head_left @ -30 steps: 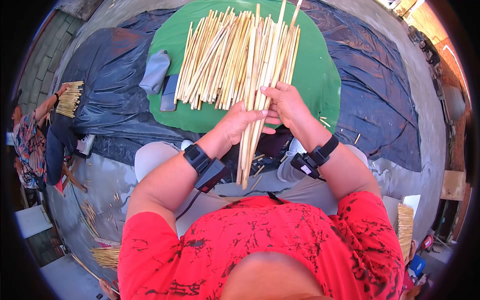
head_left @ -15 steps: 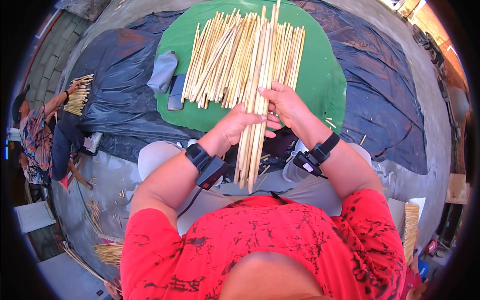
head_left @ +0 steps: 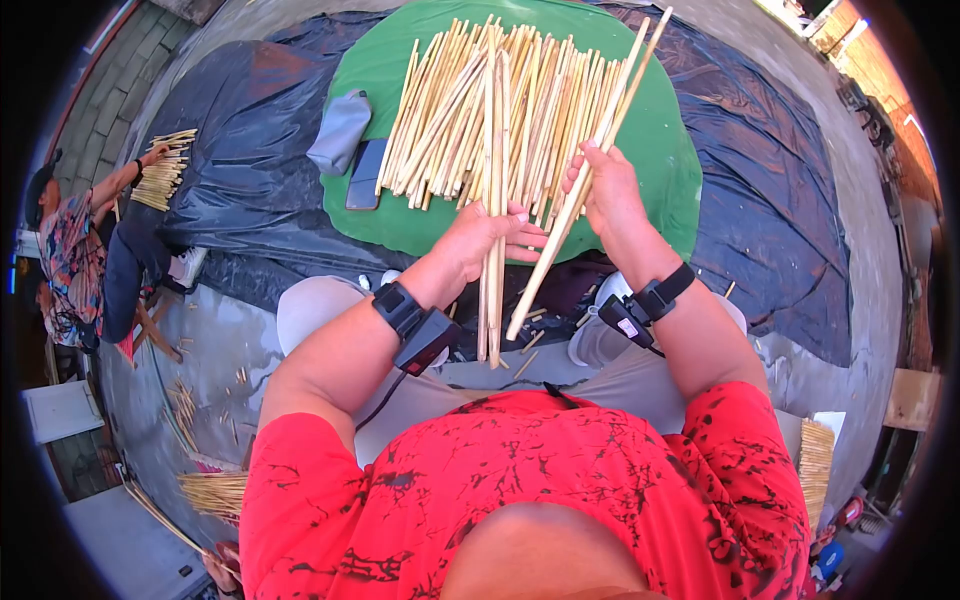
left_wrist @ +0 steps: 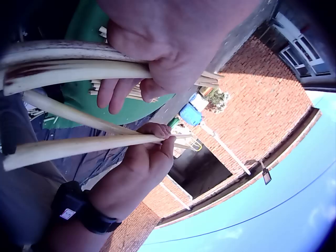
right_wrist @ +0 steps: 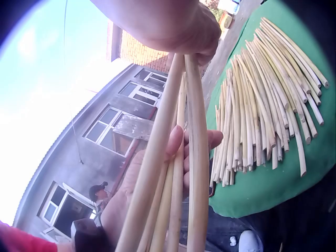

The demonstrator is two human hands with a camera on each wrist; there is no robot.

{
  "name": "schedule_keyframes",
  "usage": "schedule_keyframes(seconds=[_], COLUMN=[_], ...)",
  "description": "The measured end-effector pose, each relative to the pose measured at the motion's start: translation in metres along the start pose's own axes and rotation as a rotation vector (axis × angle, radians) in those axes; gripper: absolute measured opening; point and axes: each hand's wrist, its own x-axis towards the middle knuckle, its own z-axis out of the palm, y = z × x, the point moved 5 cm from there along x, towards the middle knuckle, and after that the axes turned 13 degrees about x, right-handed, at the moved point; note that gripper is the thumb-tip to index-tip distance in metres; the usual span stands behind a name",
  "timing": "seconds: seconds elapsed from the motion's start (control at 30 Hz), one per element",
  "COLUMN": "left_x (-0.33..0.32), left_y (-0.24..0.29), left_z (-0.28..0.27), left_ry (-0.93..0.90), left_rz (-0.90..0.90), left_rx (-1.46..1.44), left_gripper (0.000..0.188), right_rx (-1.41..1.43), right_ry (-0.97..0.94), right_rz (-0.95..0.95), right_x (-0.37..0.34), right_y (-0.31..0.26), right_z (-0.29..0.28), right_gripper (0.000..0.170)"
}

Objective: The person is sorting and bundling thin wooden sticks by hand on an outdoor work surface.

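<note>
My left hand (head_left: 478, 238) holds a few pale, peeled-looking sticks (head_left: 492, 300) upright between thumb and palm, its other fingers stretched out to the right. To its right, my right hand (head_left: 612, 190) grips two longer sticks (head_left: 545, 275), tilted with their tops to the right. In the left wrist view, thumb and fingers of the right hand (left_wrist: 144, 157) pinch these two sticks. The right wrist view has the left hand (right_wrist: 126, 197) behind them, around its own sticks. Beyond both hands, a broad pile of similar sticks (head_left: 440, 130) lies on a round green cloth (head_left: 665, 170).
A grey pouch (head_left: 340, 130) and a dark phone (head_left: 367, 175) lie left of the pile. Black plastic sheeting (head_left: 760, 180) spreads around the green cloth. Another person (head_left: 75, 240) handles a stick bundle (head_left: 165, 175) at far left. More bundled sticks (head_left: 815, 460) stand at lower right.
The sticks held together by both hands are now parted. My right hand has moved right and up with two of them, while the left keeps the others.
</note>
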Motion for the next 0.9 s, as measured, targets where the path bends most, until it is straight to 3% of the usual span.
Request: schedule_keyframes(seconds=[0.17,0.3,0.37,0.4,0.5,0.73,0.9], left_x=[0.002,-0.001,-0.001,0.0,0.0,0.003,-0.001], left_y=[-0.001,0.004,0.004,0.003,0.004,0.001,0.002], left_z=[-0.006,0.011,0.017,0.02,0.025,0.023,0.024], left_ry=[0.018,-0.07,-0.079,-0.066,-0.065,-0.142,-0.169], left_rz=[0.015,0.086,0.089,0.117,0.13,0.101,0.067], left_rx=[0.166,0.165,0.265,0.321,0.27,0.187,0.159], left_gripper=[0.015,0.017,0.018,0.021,0.025,0.044,0.041], right_rx=[0.053,-0.029,-0.057,-0.015,-0.094,0.011,-0.025], right_ry=[-0.015,-0.049,-0.195,-0.15,-0.135,-0.123,-0.104], right_rz=[-0.137,-0.012,0.116,0.152,0.139,0.154,0.157], right_x=[-0.002,-0.008,-0.016,-0.024,-0.014,-0.011,-0.01], right_y=[-0.016,0.002,0.014,0.019,0.026,0.025,0.025], right_z=[0.001,0.008,0.02,0.025,0.012,0.006,0.004], right_gripper=[0.021,0.026,0.026,0.023,0.02,0.017,0.015])
